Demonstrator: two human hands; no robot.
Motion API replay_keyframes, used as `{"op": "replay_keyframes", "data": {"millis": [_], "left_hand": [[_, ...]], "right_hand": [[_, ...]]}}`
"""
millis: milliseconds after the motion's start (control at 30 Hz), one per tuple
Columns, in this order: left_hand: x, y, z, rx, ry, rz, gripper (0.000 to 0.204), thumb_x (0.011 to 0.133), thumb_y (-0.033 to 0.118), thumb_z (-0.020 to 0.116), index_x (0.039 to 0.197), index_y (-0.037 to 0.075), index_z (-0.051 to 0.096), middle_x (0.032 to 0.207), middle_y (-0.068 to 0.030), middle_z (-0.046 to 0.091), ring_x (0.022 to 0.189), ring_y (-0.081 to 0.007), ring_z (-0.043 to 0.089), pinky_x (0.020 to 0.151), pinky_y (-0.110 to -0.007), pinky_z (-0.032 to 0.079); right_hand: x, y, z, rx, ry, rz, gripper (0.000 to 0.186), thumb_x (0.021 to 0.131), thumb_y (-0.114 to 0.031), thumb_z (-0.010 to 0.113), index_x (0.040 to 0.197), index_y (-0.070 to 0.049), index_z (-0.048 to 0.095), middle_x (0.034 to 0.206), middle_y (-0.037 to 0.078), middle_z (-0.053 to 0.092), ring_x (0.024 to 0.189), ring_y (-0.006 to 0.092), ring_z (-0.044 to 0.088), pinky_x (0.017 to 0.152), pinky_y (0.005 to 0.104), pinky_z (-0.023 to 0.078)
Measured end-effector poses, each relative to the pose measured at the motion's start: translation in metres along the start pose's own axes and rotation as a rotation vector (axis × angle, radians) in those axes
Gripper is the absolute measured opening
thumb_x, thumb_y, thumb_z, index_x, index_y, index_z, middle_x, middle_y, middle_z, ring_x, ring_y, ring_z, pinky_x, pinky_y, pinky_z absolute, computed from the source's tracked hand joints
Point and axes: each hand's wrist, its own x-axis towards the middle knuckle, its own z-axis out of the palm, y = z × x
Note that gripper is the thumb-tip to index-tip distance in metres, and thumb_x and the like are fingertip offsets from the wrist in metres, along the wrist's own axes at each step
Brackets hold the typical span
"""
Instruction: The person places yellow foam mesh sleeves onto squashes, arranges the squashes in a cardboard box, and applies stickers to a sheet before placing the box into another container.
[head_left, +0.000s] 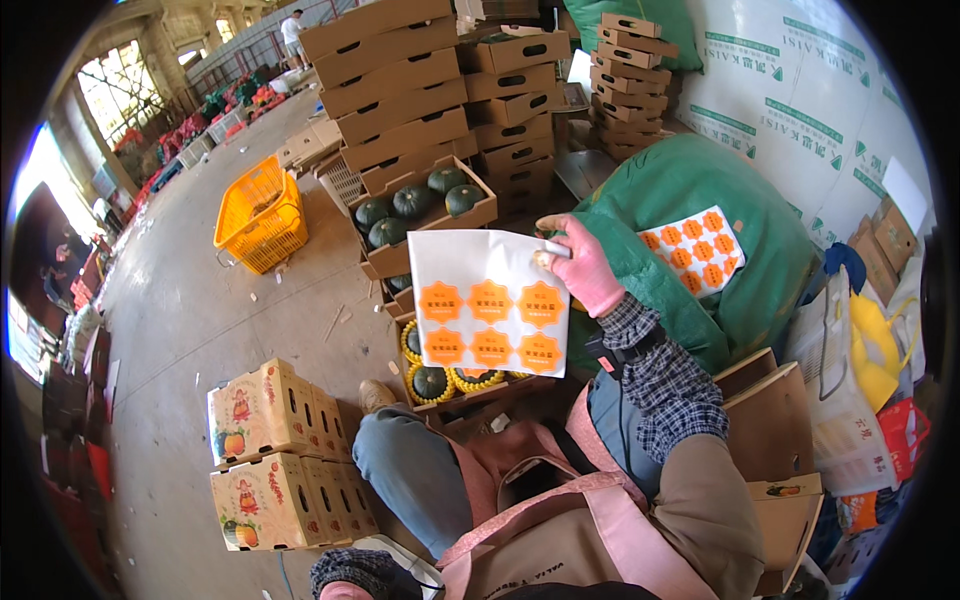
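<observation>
Grey concrete floor (175, 320) spreads through a large warehouse, and tall stacks of brown cardboard cartons (395, 105) rise ahead of the seated person. To the right swells a bulging green fabric bundle (775, 205), with a second sheet of orange labels (693, 250) lying on it. Below the raised paper sits an open brown cardboard carton (490, 404) of round dark-green squashes (432, 382) in yellow foam nets.

Held up above this carton is a thin white paper sheet (490, 270) with six orange scalloped stickers (490, 300) on its lower half. Being limp and held only near one edge, it could sag or fold, and a sticker might then crease or catch on the squashes; a loosened pinch could let it drop among them.

Its upper right corner lies in the grip of the right hand (580, 268), whose thumb and fingers are clamped on it; the stickers hang below and to the left of that hold. Only part of the left hand (345, 591) shows at the lower edge, so I cannot tell its state.
</observation>
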Motion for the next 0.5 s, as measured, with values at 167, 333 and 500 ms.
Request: {"op": "replay_keyframes", "data": {"millis": [167, 333, 500], "left_hand": [[0.000, -0.004, 0.000, -0.056, 0.013, -0.038, 0.032, 0.082, 0.011, 0.060, 0.111, -0.002, 0.057, 0.100, -0.0124, 0.059, 0.094, -0.0191, 0.057, 0.082, -0.030, 0.047], [0.003, -0.008, 0.004, -0.111, 0.036, -0.052, 0.033, 0.084, 0.013, 0.059, 0.113, -0.002, 0.055, 0.102, -0.0124, 0.058, 0.096, -0.0181, 0.056, 0.083, -0.029, 0.047], [0.008, -0.010, 0.005, -0.165, 0.071, -0.071, 0.034, 0.086, 0.015, 0.059, 0.115, -0.002, 0.053, 0.104, -0.0124, 0.057, 0.098, -0.0171, 0.055, 0.083, -0.028, 0.047]], "right_hand": [[-0.002, 0.011, -0.007, -0.054, 0.062, 0.071, 0.036, 0.077, 0.005, 0.064, 0.111, -0.001, 0.053, 0.101, 0.005, 0.058, 0.091, 0.0125, 0.056, 0.080, 0.0251, 0.048], [-0.001, 0.014, -0.011, 0.007, 0.061, 0.117, 0.036, 0.077, 0.005, 0.064, 0.110, -0.001, 0.053, 0.100, 0.005, 0.058, 0.090, 0.0121, 0.055, 0.080, 0.0248, 0.048], [0.002, 0.015, -0.005, -0.019, 0.035, 0.092, 0.035, 0.078, 0.007, 0.062, 0.111, -0.001, 0.051, 0.099, 0.006, 0.058, 0.088, 0.0114, 0.057, 0.078, 0.0237, 0.048]]}}
